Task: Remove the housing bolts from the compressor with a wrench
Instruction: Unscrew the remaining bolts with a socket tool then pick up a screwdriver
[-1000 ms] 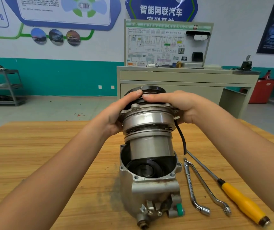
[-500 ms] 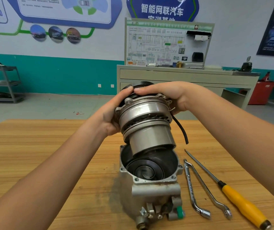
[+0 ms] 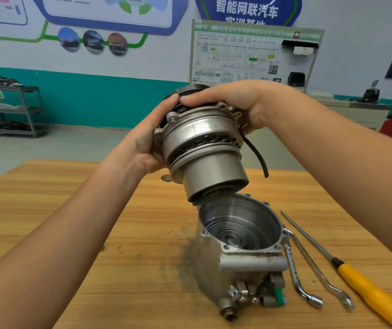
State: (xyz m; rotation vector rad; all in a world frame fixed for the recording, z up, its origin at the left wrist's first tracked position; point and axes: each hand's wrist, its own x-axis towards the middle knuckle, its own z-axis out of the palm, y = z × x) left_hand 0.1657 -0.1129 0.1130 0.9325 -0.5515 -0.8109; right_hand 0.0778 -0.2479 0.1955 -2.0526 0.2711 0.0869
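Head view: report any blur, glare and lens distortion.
Head view: the compressor housing looks motion-smeared on its left flank, lower fittings soft; head view: a glare streak sits on the lifted inner assembly; head view: wide-angle stretch swells the forearms toward the lower corners.

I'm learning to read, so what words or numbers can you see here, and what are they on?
"智能网联汽车": blue sign.
Line under it: half hidden, unreadable.
Diagram board: print too small.
Wrench: stamping blurred.
Left poster: too blurred.

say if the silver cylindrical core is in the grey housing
Out: left hand and right hand hold the core tilted above the housing.
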